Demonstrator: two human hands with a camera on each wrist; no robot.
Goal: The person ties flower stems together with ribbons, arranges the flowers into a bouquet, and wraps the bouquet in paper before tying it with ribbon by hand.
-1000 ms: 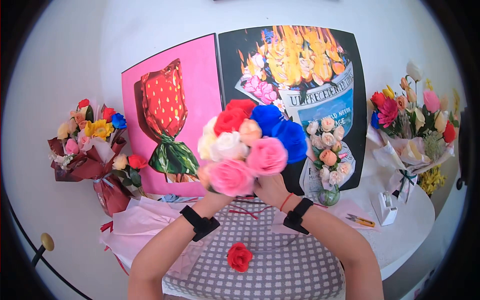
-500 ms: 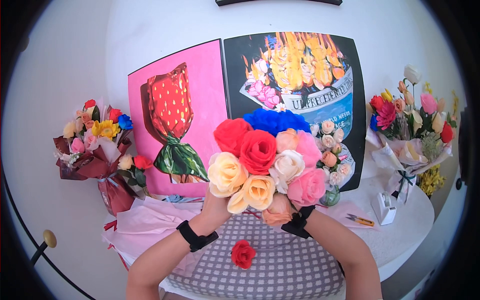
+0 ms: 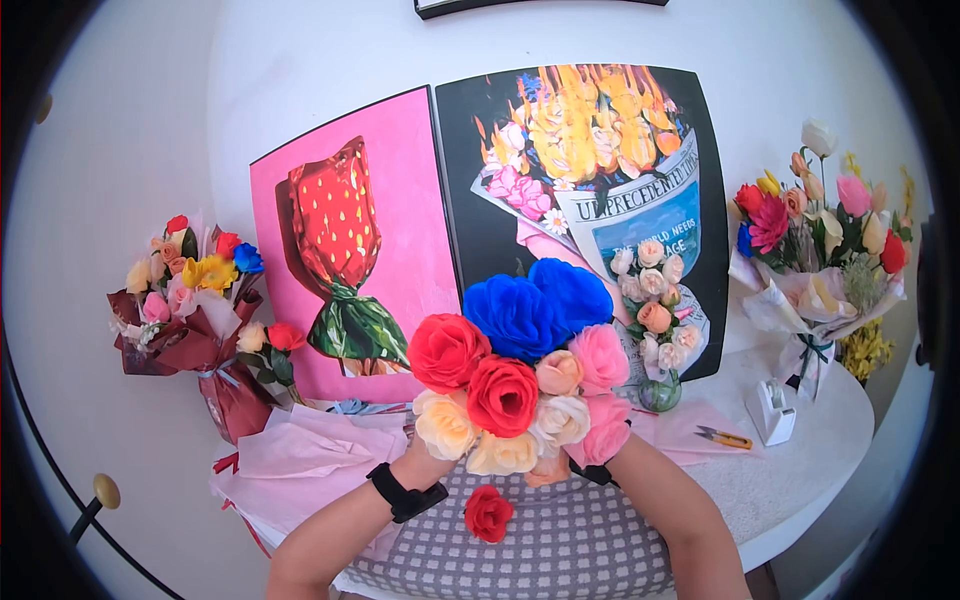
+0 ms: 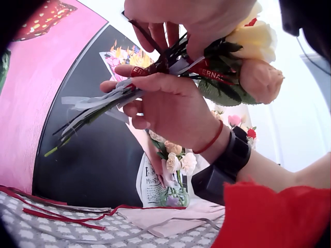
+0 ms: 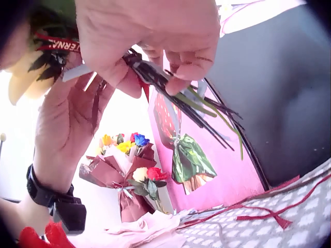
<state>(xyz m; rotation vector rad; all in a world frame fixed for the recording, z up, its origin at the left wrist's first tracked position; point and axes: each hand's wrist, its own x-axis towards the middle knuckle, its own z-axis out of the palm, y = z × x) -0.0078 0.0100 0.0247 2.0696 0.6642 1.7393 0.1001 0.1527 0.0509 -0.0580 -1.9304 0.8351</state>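
Note:
A bunch of roses [image 3: 503, 396], red, blue, pink, cream and peach, hides most of both hands in the head view. The left hand [image 4: 181, 18] curls over its stems from above in the left wrist view. Around the same stems [image 5: 176, 98], the right hand [image 5: 150, 36] has its fingers bent in the right wrist view. A red lettered ribbon [image 4: 209, 74] lies across the stems between the hands. On the checked cloth [image 3: 560, 540] below rests a single red rose [image 3: 489, 513].
Wrapped bouquets stand at left [image 3: 205, 300] and right [image 3: 815, 270]. Two pictures, pink [image 3: 400, 200] and black [image 3: 465, 120], lean behind. Pink paper [image 3: 310, 450], a small vase [image 3: 659, 393], snips [image 3: 724, 437] and a white tape dispenser [image 3: 771, 414] lie about the table.
The bunch has turned, so its red and cream roses face the camera with blue ones behind. Over the last half second it has sunk lower in the head view.

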